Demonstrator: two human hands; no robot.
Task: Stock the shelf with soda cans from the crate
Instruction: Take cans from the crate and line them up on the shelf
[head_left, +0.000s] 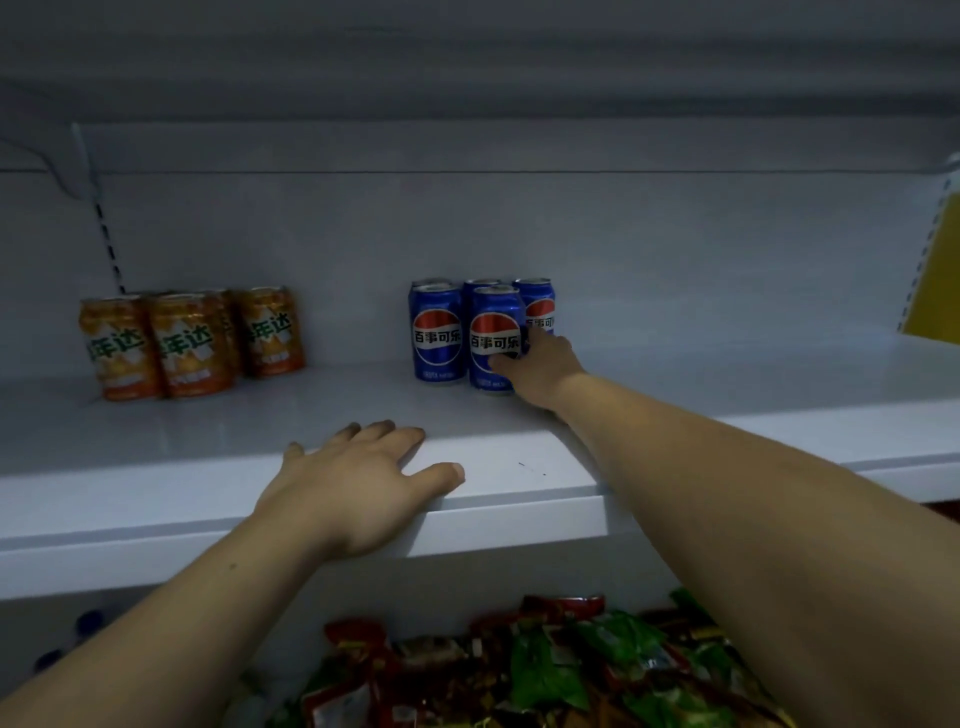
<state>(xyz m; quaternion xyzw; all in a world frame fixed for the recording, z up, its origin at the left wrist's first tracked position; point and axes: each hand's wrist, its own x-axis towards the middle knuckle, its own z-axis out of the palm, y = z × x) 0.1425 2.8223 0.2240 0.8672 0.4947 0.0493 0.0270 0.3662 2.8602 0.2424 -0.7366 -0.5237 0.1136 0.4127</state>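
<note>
Several blue cola cans stand in a cluster on the white shelf (519, 514), right of centre. My right hand (543, 371) reaches in from the right and grips the front blue can (493, 325), thumb across its label and fingers behind it. Another blue can (436, 332) stands to its left, with more behind. Several orange soda cans (192, 345) stand together at the shelf's left. My left hand (358, 478) rests flat on the shelf's front edge, fingers spread and holding nothing. The crate is out of view.
Red and green snack bags (545, 670) are piled on the level below the shelf. A slotted upright (104, 223) runs down the back panel at left. A yellow panel (940, 270) stands at the far right edge.
</note>
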